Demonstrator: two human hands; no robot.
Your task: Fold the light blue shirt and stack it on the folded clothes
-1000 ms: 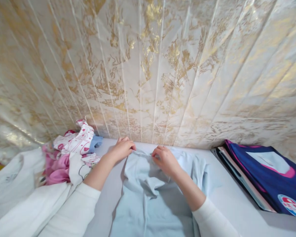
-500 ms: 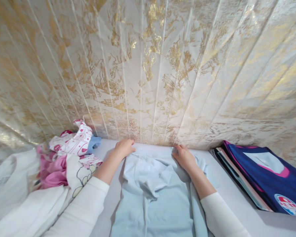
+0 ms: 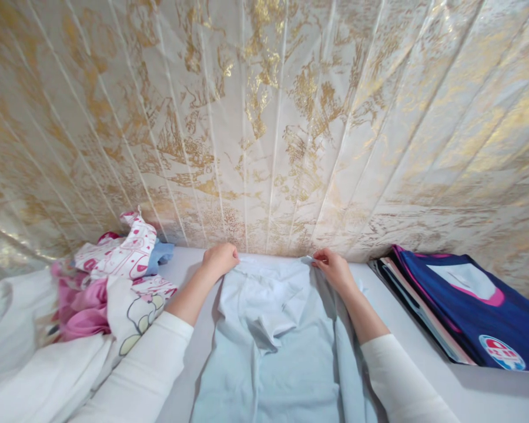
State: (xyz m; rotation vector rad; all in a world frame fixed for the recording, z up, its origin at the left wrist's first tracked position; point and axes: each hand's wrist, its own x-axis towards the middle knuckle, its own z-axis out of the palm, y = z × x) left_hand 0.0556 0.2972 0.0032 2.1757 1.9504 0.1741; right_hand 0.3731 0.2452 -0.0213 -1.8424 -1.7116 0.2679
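Note:
A pale blue garment [image 3: 297, 364] lies lengthwise in front of me, its middle bunched into creases and a long folded strip along its right side. At the far left corner of the garment, my left hand [image 3: 220, 259] is closed with the fingertips pinching the cloth edge. My right hand [image 3: 332, 267] pinches the far right corner between thumb and fingers, lifting that edge slightly. The far edge stretches between both hands. I cannot tell exactly which kind of garment it is.
To the left lies a loose heap of clothes [image 3: 83, 305], white, pink and patterned. A stack of folded clothes [image 3: 471, 311] with a dark blue one on top stands at the right. Behind the white table surface [image 3: 408, 346] rises a gold-patterned wall covering [image 3: 264, 147].
Both hands have gone from resting on the garment's far corners to pinching them. The right corner is now raised a little. The view has shifted slightly to the right.

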